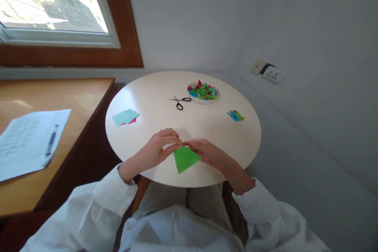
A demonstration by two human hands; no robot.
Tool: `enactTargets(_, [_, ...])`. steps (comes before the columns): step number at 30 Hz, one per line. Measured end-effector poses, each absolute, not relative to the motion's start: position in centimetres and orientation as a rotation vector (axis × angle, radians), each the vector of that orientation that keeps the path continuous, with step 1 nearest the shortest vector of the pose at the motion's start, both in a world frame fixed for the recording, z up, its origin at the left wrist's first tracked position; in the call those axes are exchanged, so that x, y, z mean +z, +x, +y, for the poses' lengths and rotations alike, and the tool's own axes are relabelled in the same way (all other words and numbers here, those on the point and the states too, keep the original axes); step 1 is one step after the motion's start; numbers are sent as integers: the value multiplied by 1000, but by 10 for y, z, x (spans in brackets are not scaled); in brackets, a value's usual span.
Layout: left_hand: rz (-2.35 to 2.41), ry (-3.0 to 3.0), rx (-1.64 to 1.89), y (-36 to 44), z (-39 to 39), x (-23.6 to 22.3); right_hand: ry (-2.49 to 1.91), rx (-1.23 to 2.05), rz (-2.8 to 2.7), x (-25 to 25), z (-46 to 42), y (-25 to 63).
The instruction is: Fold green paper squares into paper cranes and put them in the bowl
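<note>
A bright green piece of paper (186, 159), showing as a triangle with one corner toward me, is held over the near part of the round white table (141, 138). My left hand (161, 145) pinches its upper left corner between thumb and fingers. On the other side, my right hand (208, 152) grips the paper's upper right edge, with its fingertips close to the left ones. The paper's far edge is partly hidden behind my fingers. Black-handled scissors (179, 101) lie with blades parted beyond my hands.
A white bowl (203, 101) of colourful folded paper pieces stands at the back. Light blue and pink paper sheets (125, 117) lie left, coloured paper strips (236, 115) right. A wooden desk (88, 90) at left bears written sheets (26, 138) and a pen (52, 139).
</note>
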State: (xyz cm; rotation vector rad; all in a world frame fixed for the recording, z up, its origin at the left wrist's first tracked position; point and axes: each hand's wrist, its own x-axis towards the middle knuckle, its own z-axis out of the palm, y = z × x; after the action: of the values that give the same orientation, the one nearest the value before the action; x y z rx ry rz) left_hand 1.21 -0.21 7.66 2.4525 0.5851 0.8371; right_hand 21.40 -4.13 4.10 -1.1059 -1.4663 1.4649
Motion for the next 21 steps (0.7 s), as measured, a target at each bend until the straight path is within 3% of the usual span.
enactTargets(4, [568, 2375, 857, 12, -1, 69, -1011, 1706, -1234, 36, -36, 212])
enactTargets(9, [617, 2062, 828, 15, 5, 51, -929, 1722, -1082, 34, -34, 210])
enactTargets(21, [885, 1629, 610, 16, 27, 34, -1267, 1168, -1184, 11, -12, 224])
